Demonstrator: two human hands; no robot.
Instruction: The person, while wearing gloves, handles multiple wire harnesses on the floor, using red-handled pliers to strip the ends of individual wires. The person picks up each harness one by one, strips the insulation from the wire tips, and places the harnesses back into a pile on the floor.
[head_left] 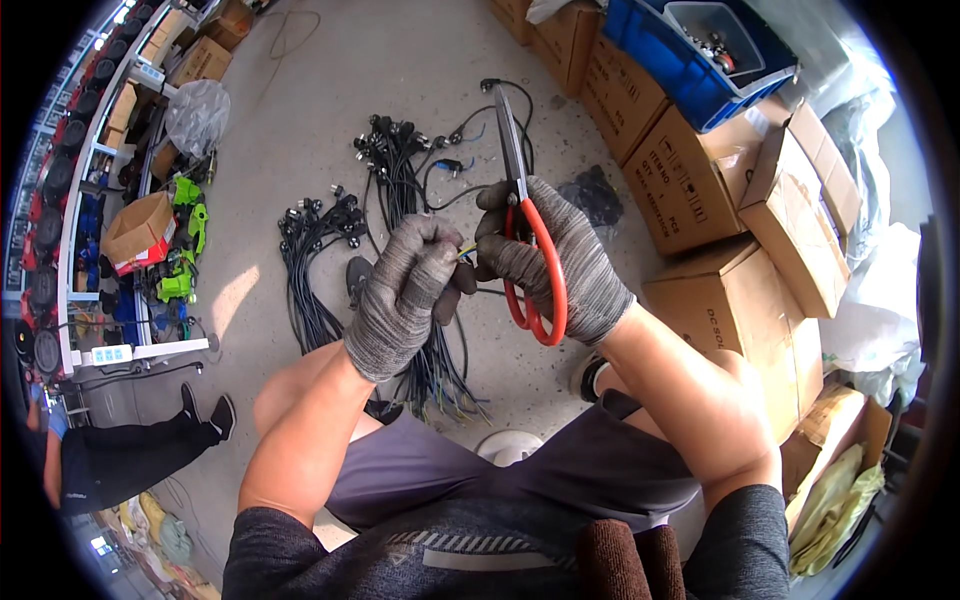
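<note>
Grey knit gloves cover both hands, held close together over the floor. My left hand (395, 295) is closed, with thumb and fingers pinching a thin yellow-green and blue wire end (466, 253). My right hand (580, 260) grips a pair of scissors (553, 275) with red handles, its dark blades pointing up and away. Its thumb and fingertips also meet at the wire end, though what they pinch is partly hidden. Beneath lie bundles of black power cords (402, 190) with plugs at their far ends. Coloured wire ends (445, 390) fan out near my knees.
Cardboard boxes (680, 180) stack along the right, under a blue crate (640, 40). A shelf line with a white power strip (108, 355) runs along the left, beside green parts (178, 240). Another person's legs (140, 440) show at lower left. A black plastic bag (595, 195) lies ahead.
</note>
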